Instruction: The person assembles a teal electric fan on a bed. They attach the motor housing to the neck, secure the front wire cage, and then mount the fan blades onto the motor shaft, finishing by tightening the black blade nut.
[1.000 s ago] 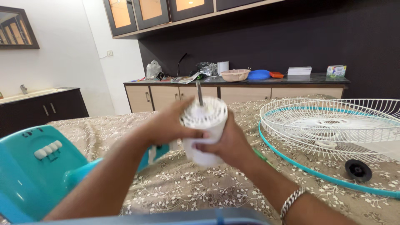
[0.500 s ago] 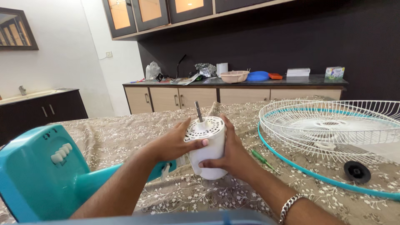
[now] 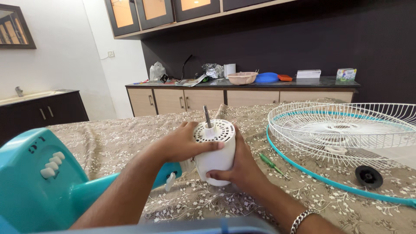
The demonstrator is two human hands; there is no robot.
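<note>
The left hand (image 3: pixel 184 143) was wrapped around the left side of a white fan motor (image 3: pixel 214 151), with its thumb laid over the top edge. The right hand (image 3: pixel 237 167) gripped the other side and the bottom of it, fingers curled under. Both hands were closed tight on the motor — it sat between them, held just above the table (image 3: pixel 112 138), near the middle. A thin metal shaft (image 3: pixel 207 116) stuck up out of the motor's top, which had little slots all around. On the right wrist was a silver chain bracelet (image 3: pixel 303 216). Behind the left arm a teal neck joined the motor to a big teal fan base (image 3: pixel 34 182) with a row of white buttons (image 3: pixel 51 166). The table had a brown cloth with white flowers. Just to the right of the hands lay a small green screwdriver (image 3: pixel 271 164). Farther right lay a white wire fan guard (image 3: pixel 346 130) with a teal ring around it, and a round black cap (image 3: pixel 368 176) rested near its front edge. Far back — against the dark wall — a counter (image 3: pixel 242 89) held a pink bowl (image 3: pixel 242 78), a blue lid and some boxes.
</note>
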